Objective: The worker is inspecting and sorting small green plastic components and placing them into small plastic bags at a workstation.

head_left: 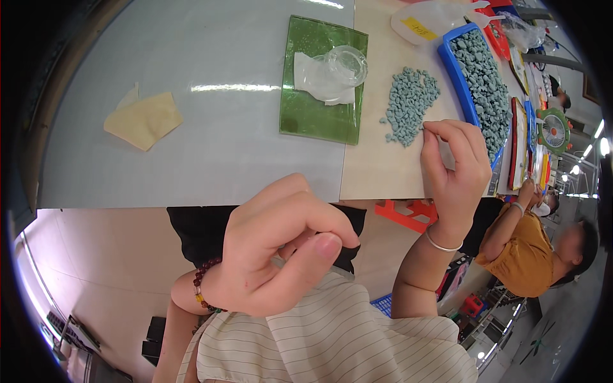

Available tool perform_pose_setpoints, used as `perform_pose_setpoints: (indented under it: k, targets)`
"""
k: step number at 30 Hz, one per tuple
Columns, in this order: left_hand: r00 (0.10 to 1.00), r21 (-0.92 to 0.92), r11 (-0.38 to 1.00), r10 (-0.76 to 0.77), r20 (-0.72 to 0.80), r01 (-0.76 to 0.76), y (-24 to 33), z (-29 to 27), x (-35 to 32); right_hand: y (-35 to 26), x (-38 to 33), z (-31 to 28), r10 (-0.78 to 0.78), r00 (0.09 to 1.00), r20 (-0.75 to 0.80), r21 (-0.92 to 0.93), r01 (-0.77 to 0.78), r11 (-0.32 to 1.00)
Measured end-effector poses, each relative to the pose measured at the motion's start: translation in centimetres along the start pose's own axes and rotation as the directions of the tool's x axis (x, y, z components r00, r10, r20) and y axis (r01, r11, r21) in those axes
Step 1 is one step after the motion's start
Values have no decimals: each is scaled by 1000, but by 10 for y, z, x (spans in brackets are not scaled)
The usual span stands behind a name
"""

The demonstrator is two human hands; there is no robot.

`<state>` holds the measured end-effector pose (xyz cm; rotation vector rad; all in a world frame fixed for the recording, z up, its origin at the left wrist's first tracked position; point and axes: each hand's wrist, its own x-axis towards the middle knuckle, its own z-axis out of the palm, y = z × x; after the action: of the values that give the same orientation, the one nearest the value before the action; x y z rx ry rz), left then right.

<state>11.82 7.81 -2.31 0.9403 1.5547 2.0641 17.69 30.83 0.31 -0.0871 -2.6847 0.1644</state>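
My left hand is raised in front of the table's near edge. Its fingers are curled and the thumb presses on the index finger; whatever lies between them is hidden. My right hand rests low over the table, thumb and index fingertip pinched together at the near right side of a loose pile of small blue-green stones. Anything in that pinch is too small to make out. Just right of it stands a blue tray full of larger stones of the same colour. Left of the pile, a green glassy slab bears white paper and a clear round dish.
A cream cloth piece lies on the grey left part of the table. A translucent squeeze bottle is behind the pile. Farther right are a green fan and a co-worker in a mustard top. A red plastic stool shows below the edge.
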Motion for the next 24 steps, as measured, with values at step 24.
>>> perform_pose_setpoints:
  k: [24]
  targets:
    - [997, 62, 995, -82, -4, 83, 10, 3, 7, 5, 3, -1, -3, 999, -44, 31, 4, 1000]
